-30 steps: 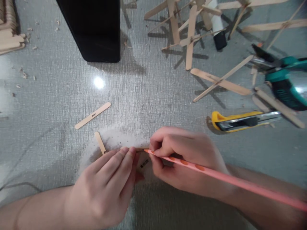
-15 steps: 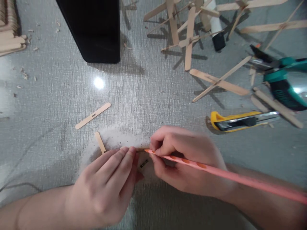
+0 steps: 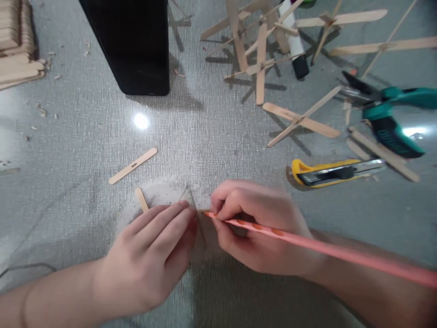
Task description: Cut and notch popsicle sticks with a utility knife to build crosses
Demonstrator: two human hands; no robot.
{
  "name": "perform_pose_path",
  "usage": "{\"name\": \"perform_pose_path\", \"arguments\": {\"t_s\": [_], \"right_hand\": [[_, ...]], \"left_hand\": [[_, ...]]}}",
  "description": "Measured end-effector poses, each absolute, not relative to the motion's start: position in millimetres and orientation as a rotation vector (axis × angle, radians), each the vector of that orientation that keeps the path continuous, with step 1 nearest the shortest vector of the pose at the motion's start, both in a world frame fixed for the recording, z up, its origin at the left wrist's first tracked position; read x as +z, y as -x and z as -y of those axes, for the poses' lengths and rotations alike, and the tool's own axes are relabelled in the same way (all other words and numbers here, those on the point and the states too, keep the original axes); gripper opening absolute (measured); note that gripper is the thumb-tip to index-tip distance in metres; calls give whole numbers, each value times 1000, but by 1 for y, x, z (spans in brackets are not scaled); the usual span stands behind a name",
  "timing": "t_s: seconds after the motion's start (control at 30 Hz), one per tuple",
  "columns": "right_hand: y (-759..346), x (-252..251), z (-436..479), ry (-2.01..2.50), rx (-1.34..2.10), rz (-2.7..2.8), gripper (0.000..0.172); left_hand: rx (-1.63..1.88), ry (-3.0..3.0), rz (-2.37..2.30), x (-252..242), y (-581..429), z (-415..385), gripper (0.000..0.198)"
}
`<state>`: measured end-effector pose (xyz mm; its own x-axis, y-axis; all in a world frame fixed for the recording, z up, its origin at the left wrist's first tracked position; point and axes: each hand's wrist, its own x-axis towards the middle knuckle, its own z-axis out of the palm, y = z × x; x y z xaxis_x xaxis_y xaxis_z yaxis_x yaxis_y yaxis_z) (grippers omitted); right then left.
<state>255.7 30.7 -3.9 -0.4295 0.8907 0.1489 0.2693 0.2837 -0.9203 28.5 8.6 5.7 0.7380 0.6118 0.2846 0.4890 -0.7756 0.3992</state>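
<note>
My right hand [image 3: 254,228] is closed around a pink pencil [image 3: 307,243] with orange grip marks. The pencil's tip rests on the edge of a wooden craft stick [image 3: 204,211] lying between my two hands. My left hand [image 3: 150,255] has its fingers pressed together on a clear triangular piece [image 3: 191,195], which looks like a set square, across that stick. Much of the set square and the stick is hidden under my fingers. Beside my left fingers, another craft stick [image 3: 141,199] pokes out. Beyond it lies a craft stick with a small slot [image 3: 128,169].
A black phone [image 3: 143,50] stands at the back. Craft sticks are stacked [image 3: 20,68] at the far left. Several crossed-stick pieces [image 3: 300,119] spread over the back right, with green-handled pliers [image 3: 385,114] and a yellow utility knife [image 3: 327,174] in front. Wood shavings dot the table [image 3: 85,136].
The clear set square has turned upright, its corner now showing past my left fingertips. The pencil tip has shifted slightly left. The whole view has moved a little.
</note>
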Motion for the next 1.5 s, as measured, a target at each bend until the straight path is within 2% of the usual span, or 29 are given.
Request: {"name": "perform_pose_path", "arguments": {"t_s": [0.13, 0.3, 0.67, 1.5], "right_hand": [[-256, -3, -30, 1038, 1131, 1883, 18], [-256, -3, -29, 1034, 1122, 1896, 18], [-254, -3, -21, 1045, 994, 1982, 22], [-254, -4, -23, 1037, 997, 1989, 22]], "left_hand": [[564, -2633, -806, 2, -24, -10, 23], [593, -2595, -826, -1, -24, -12, 19], [580, -2556, -792, -1, -22, -11, 23], [601, -2504, -841, -3, -24, -14, 28]]}}
